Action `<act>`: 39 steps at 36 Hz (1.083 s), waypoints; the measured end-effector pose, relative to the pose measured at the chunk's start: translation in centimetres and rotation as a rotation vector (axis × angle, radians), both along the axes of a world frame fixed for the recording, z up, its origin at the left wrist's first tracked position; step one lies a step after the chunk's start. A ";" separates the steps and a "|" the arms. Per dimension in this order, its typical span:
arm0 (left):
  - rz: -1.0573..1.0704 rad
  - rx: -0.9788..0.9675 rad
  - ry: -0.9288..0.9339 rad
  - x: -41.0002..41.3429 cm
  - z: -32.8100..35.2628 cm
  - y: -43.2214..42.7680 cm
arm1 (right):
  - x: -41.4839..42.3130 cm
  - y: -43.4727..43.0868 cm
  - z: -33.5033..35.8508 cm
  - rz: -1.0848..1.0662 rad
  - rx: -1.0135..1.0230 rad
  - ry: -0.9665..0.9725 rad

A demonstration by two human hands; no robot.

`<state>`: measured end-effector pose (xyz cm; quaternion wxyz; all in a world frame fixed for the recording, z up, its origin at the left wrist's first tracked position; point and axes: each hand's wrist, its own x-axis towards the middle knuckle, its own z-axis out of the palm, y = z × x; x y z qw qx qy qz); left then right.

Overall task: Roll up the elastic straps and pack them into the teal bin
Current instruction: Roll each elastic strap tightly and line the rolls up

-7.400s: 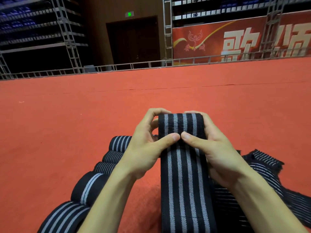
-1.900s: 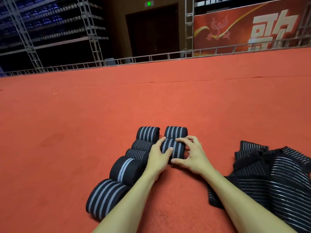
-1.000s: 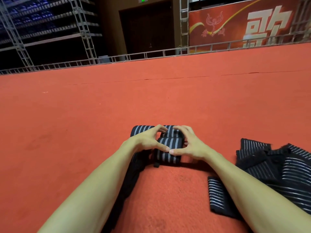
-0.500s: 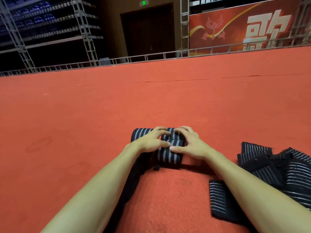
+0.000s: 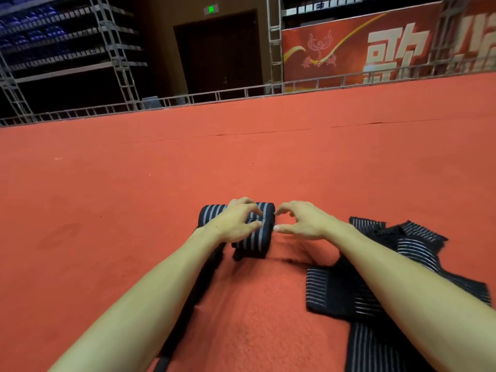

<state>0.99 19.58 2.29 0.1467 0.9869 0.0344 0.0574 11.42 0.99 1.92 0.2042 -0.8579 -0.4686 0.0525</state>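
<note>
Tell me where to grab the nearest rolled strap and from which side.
Take the rolled strap from above, thumb on its near curved face, fingers on the far one. It lies on the carpet with ends facing left and right, so that squeeze should keep it wound.

Open carpet (image 5: pixel 241 162) ahead — loose straps (image 5: pixel 402 251) crowd the right.

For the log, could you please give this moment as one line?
left hand grips black striped rolled elastic strap; right hand open beside it; loose striped straps piled right
</note>
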 end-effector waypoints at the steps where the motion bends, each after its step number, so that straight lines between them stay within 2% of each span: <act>1: -0.019 0.003 -0.023 -0.3 0.2 -0.8 | -0.4 -1.0 0.4 -0.004 -0.023 -0.009; 4: -0.086 -0.010 -0.043 -1.7 0.2 -3.7 | -2.2 -4.4 1.6 -0.018 -0.082 -0.016; 8: -0.164 -0.031 0.041 -3.8 -1.2 -7.9 | -4.6 -9.5 2.3 -0.042 -0.131 -0.035; 13: -0.187 -0.105 0.135 -4.7 -3.2 -11.9 | -6.7 -14.5 2.6 -0.075 -0.113 -0.089; 18: -0.214 -0.093 0.167 -4.2 -4.0 -14.2 | -7.6 -17.6 2.2 -0.108 -0.100 -0.147; 22: -0.229 -0.054 0.133 -3.5 -4.5 -15.1 | -8.0 -19.4 1.9 -0.120 -0.094 -0.174; 27: -0.195 0.010 -0.041 -3.1 -4.5 -16.6 | -7.9 -20.3 1.2 -0.152 -0.073 -0.176; 31: -0.252 -0.051 0.023 -3.0 -4.8 -18.0 | -7.9 -20.3 0.6 -0.185 -0.086 -0.149; 36: -0.208 -0.128 0.041 -3.0 -5.6 -18.5 | -8.2 -20.5 -0.1 -0.205 -0.129 -0.148; 39: -0.227 -0.109 0.056 -2.9 -5.6 -18.6 | -8.3 -20.5 -0.5 -0.217 -0.159 -0.154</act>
